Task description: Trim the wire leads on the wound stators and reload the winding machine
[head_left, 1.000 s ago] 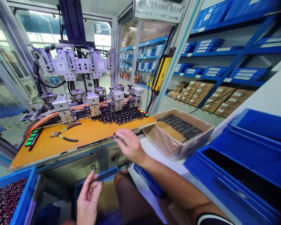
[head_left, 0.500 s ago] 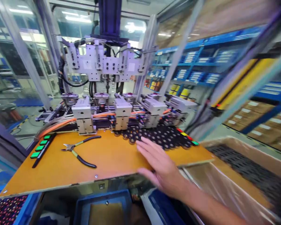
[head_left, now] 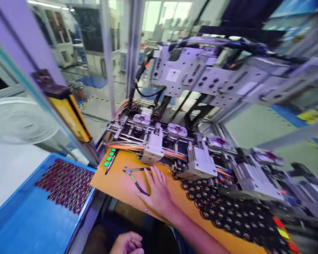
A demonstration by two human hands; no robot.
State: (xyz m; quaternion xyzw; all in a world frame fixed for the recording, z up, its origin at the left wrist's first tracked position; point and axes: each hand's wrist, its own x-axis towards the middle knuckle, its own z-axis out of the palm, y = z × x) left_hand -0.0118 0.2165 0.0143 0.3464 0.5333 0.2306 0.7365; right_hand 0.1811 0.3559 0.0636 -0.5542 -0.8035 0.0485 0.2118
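My right hand (head_left: 156, 192) lies on the orange worktop (head_left: 116, 183) with fingers stretched out, right beside a pair of black-handled cutting pliers (head_left: 136, 176); the fingertips reach toward the handles. My left hand (head_left: 127, 243) shows at the bottom edge, low near my lap, its fingers curled in; what it holds is hidden. Rows of small black round parts (head_left: 228, 215) cover the worktop to the right of my right hand. Behind them stands a grey winding machine (head_left: 180, 148) with several stations.
A blue tray (head_left: 29, 211) with many small dark red parts sits at the lower left. Green buttons (head_left: 109, 160) line the worktop's left end. A yellow light-curtain post (head_left: 69, 116) stands left of the machine. A fan (head_left: 18, 118) is at far left.
The view has swung left and tilted. My right hand moved left across the worktop from the black parts to the pliers. My left hand has come back into view at the bottom.
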